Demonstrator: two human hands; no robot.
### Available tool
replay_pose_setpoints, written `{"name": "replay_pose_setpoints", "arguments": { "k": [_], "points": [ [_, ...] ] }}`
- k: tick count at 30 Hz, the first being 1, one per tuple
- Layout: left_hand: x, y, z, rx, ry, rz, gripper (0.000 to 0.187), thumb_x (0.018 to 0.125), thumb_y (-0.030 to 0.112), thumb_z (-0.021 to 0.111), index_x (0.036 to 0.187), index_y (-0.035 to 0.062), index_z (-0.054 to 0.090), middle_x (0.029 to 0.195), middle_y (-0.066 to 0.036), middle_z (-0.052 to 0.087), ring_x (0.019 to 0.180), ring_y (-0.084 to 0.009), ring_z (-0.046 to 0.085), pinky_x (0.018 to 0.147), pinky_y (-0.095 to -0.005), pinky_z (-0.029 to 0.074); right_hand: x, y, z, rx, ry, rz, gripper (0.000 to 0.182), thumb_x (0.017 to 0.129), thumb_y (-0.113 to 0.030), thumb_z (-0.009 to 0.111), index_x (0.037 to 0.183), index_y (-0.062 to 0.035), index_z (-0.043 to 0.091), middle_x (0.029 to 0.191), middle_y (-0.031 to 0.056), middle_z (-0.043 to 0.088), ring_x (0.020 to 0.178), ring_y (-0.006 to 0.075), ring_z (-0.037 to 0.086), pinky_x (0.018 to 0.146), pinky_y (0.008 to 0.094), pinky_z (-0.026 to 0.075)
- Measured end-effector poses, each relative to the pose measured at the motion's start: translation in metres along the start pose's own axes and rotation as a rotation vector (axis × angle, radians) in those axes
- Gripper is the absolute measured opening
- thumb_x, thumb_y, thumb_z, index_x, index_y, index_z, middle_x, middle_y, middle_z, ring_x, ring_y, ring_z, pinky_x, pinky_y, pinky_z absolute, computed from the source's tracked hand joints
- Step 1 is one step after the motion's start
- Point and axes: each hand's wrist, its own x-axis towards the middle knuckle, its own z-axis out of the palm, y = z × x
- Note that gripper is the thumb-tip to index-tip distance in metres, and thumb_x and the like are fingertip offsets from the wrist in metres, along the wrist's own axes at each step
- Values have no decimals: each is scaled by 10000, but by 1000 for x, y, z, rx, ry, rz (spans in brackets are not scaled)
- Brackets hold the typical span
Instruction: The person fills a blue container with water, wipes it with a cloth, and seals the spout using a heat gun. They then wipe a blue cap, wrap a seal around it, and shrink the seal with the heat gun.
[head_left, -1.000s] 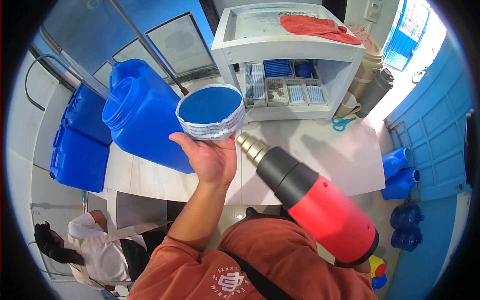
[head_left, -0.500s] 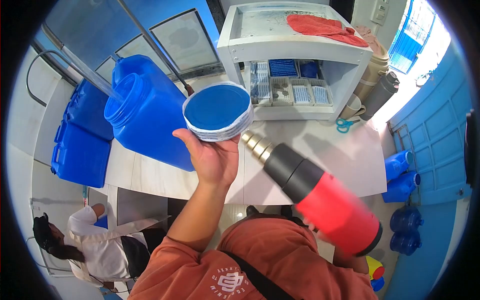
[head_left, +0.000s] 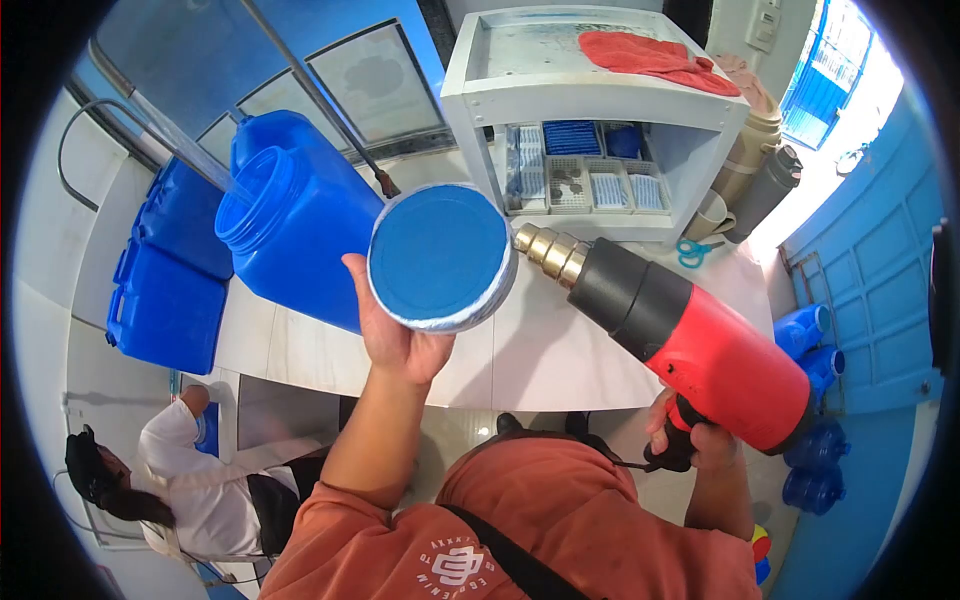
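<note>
A round blue lid (head_left: 438,252) with white wrap round its side faces up towards the camera. My left hand (head_left: 395,335) holds it from below and the left, thumb up along the edge. My right hand (head_left: 695,432) is wrapped round the black handle of a red and black heat gun (head_left: 720,350). The gun's metal nozzle (head_left: 552,252) points left, close beside the right edge of the wrapped lid. Behind the lid, on the left, stands an open blue jug (head_left: 310,240) with a clear tube in its mouth.
More blue containers (head_left: 165,310) stand at the left. A white shelf unit (head_left: 590,100) holds small baskets and a red cloth (head_left: 655,60). Teal scissors (head_left: 692,253), a mug (head_left: 712,218) and a dark flask (head_left: 765,190) are at the right. A seated person (head_left: 200,470) is at lower left.
The lid has moved down and tilted to show more of its top. The heat gun has shifted right, and my right hand on its handle has come into clearer view.
</note>
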Motion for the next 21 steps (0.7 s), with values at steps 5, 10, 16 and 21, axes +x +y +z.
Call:
{"name": "replay_pose_setpoints", "arguments": {
  "k": [5, 10, 16, 21],
  "points": [
    [-3, 9, 7, 127, -13, -35, 773, 992, 660, 344, 1449, 42, 432, 1461, -205, 479, 1304, -374, 512, 1068, -545, 449, 11, -26, 14, 63, 93, -53, 641, 878, -449, 704, 1177, 92, 538, 873, 164, 656, 643, 169, 649, 570, 281, 541],
    [-3, 23, 7, 244, -108, -199, 964, 907, 798, 282, 1467, 23, 413, 1428, -212, 518, 1246, -346, 576, 984, -497, 526, 16, -40, 14, -51, 26, -33, 677, 885, -479, 692, 1223, 80, 515, 882, 158, 661, 622, 158, 640, 567, 284, 529],
    [0, 29, 28, 708, -101, -191, 983, 819, 762, 586, 1423, 4, 425, 1337, -146, 578, 1188, -224, 608, 973, -375, 536, 16, -47, 7, -221, -96, 45, 688, 881, -501, 690, 1206, 83, 526, 883, 152, 665, 613, 150, 634, 567, 284, 520],
    [5, 38, 68, 1385, -201, -43, 757, 670, 50, 880, 1335, 38, 519, 1216, -96, 616, 1172, -236, 577, 1038, -365, 436, 1, -36, -2, -237, -115, 78, 689, 879, -513, 688, 1182, 87, 540, 875, 149, 666, 610, 148, 632, 566, 284, 517]
  ]
}}
